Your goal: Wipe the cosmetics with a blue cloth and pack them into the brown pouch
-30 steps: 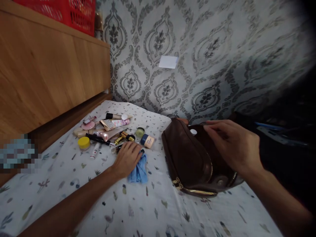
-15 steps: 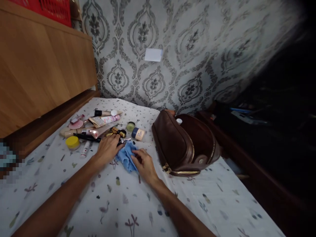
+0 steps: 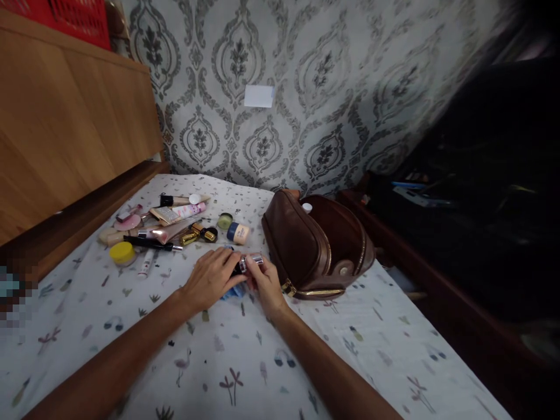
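Near the centre of the frame, a small black-and-silver item (image 3: 254,260) is held between two bare hands. Its dark end is gripped in the left hand (image 3: 209,280), with the fingers closed around it, and its shiny end is pinched narrowly in the right hand (image 3: 268,287). Just below the item, a blue cloth (image 3: 234,291) is partly covered by the hands; whether it is also gripped cannot be told.

The white patterned sheet (image 3: 262,373) is spread across the lower part of the frame. Right of centre, a brown bag (image 3: 293,245) is seen unzipped, with a white cap (image 3: 307,207) visible at its opening. Above the hands, a blue-lidded jar (image 3: 238,233) is laid on its side beside a small green jar (image 3: 224,220). To their left, gold-and-black tubes (image 3: 199,233) are placed close together.

At centre left, a loose pile is formed by a black pen-like stick (image 3: 151,243), a pink-and-white tube (image 3: 191,211) and other cosmetics. A yellow-lidded jar (image 3: 122,254) is placed at the pile's lower left edge, near a slim white tube (image 3: 146,263). In the upper left, a red basket (image 3: 81,20) is supported on a wooden cabinet (image 3: 79,105).
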`<state>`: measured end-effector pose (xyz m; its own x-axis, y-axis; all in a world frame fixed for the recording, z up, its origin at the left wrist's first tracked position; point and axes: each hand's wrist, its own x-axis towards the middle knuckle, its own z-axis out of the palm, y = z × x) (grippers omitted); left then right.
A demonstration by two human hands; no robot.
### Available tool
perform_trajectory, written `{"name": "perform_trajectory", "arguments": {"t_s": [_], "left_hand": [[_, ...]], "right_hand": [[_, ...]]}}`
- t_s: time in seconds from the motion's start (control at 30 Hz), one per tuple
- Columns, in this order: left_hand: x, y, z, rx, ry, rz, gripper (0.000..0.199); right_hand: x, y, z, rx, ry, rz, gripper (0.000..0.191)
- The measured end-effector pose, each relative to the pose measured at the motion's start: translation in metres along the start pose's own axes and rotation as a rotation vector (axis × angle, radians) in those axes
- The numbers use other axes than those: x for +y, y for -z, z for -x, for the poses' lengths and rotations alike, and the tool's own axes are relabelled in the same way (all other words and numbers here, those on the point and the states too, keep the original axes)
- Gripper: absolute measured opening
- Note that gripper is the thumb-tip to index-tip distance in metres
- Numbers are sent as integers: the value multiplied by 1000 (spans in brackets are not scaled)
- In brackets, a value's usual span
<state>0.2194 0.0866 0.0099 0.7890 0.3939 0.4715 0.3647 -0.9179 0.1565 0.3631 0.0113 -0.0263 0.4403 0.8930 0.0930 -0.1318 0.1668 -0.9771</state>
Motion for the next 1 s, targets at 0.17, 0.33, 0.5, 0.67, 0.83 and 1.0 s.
{"name": "perform_trajectory", "arguments": {"t_s": [0.17,0.33,0.5,0.67,0.83,1.0], "left_hand": [[-17,7,-6,-157,109,434,34],[-36,3,-3,-313,21,407,25],[-30,-1,1,-343,-82,170,19],[-27,3,-1,-189,80,95,18],[-14,13,-4,-46,197,558,14],[1,13,-1,-214,232,872,22]], "right_hand": [[-1,5,-1,85,-37,-15,54],[-2,7,-2,143,-42,-18,53],[-2,7,0,155,-18,16,51],[-2,9,0,141,17,66,49],[-2,8,2,85,39,122,49],[-2,7,4,70,48,159,49]]}}
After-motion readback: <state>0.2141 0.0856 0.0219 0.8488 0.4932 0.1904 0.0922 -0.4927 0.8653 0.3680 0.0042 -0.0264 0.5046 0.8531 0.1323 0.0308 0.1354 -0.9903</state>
